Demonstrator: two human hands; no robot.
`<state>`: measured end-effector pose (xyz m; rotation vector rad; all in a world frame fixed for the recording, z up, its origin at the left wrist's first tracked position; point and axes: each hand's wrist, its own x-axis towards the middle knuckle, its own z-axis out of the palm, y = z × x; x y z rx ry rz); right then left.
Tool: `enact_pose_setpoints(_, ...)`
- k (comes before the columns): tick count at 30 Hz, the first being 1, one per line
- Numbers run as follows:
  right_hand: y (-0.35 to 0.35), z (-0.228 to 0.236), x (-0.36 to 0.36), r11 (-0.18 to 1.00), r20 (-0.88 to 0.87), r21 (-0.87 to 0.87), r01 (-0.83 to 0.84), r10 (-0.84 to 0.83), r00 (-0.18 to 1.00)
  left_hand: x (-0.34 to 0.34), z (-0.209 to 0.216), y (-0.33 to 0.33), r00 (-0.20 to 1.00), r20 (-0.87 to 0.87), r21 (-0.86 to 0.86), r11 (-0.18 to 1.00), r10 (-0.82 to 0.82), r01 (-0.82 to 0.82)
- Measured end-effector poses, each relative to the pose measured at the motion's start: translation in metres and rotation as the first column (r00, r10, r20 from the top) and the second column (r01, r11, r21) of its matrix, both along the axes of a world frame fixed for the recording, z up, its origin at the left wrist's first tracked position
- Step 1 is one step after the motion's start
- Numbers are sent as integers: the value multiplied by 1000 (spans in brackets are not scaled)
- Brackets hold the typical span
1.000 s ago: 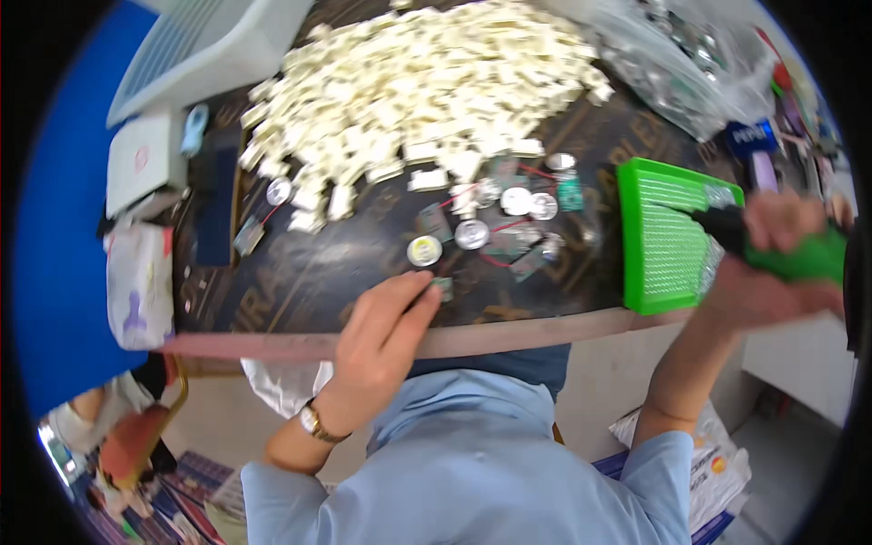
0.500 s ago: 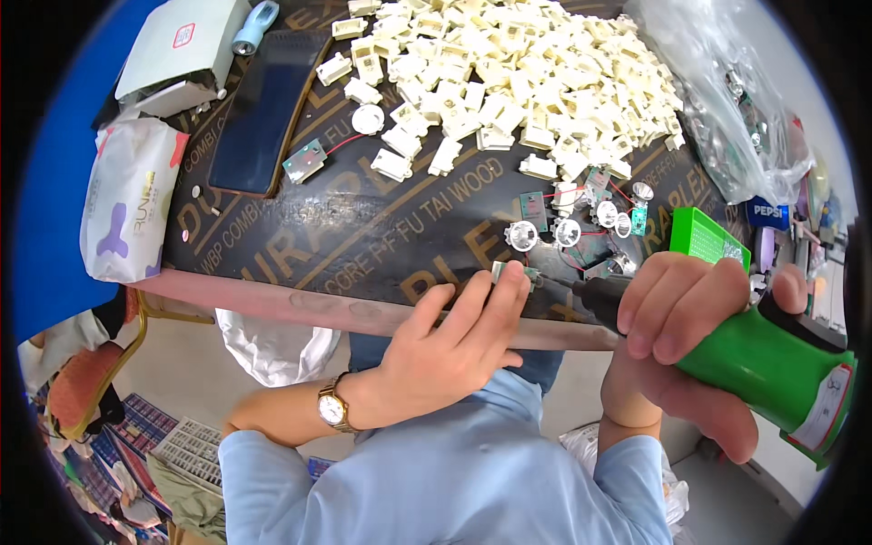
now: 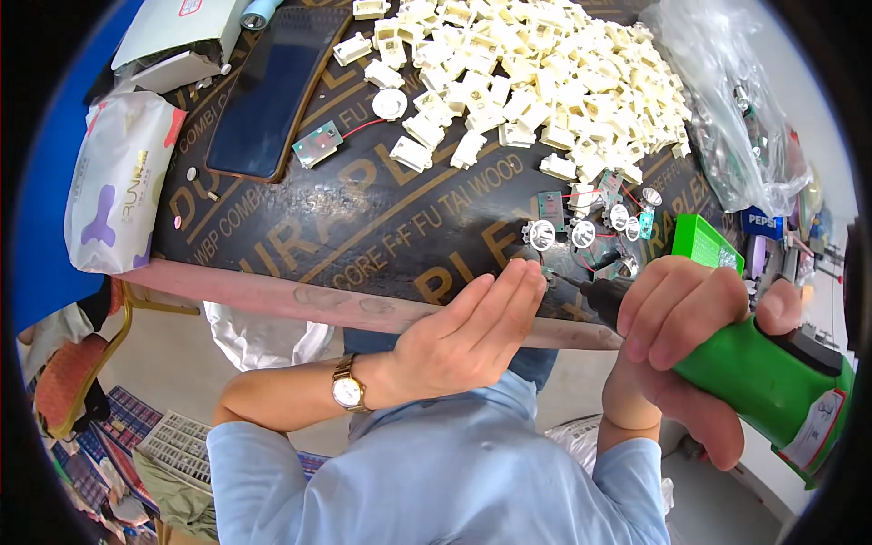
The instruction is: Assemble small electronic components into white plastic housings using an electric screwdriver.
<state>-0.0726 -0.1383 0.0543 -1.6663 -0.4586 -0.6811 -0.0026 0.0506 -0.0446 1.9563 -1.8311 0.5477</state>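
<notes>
My right hand [image 3: 686, 318] is wrapped round a green electric screwdriver [image 3: 772, 386] with a black nose. Its thin bit points left, close to the fingertips of my left hand [image 3: 477, 327]. The fingers of that hand are stretched and pressed together at the table's front edge; they hide whatever lies under them, and the thumb is out of sight. Just beyond the bit are several clear round lenses [image 3: 583, 234] and small green circuit boards [image 3: 551, 207], joined by red wires. Farther back lies a large heap of cream plastic housings [image 3: 545, 82].
At the left are a phone [image 3: 272, 95], a tissue pack [image 3: 123, 186] and a white box [image 3: 177, 45]. A board with a wired lens [image 3: 320, 145] lies by the phone. To the right stand a green tray [image 3: 699, 241] and a clear plastic bag [image 3: 727, 100]. The table edge [image 3: 300, 304] is pink.
The view has shifted slightly. My left fingers have drawn closer together, covering the small part that showed at their tips. My right hand keeps its grip on the electric screwdriver.
</notes>
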Motion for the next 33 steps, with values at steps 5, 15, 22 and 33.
enact_pose_setpoints(5,-3,3,-4,999,-64,12,-36,36,997,2,-2,-3,999,-17,-38,998,-52,51)
enact_pose_setpoints(15,2,4,-5,997,66,42,60,-63,996,0,-2,-2,998,-39,-38,998,-42,41)
enact_pose_setpoints(22,8,-1,-6,985,80,75,153,-159,984,1,-3,-1,998,-49,-33,999,-36,34)
enact_pose_setpoints(33,3,1,-6,995,14,31,91,-92,996,2,-2,-3,997,-50,-29,998,-59,57)
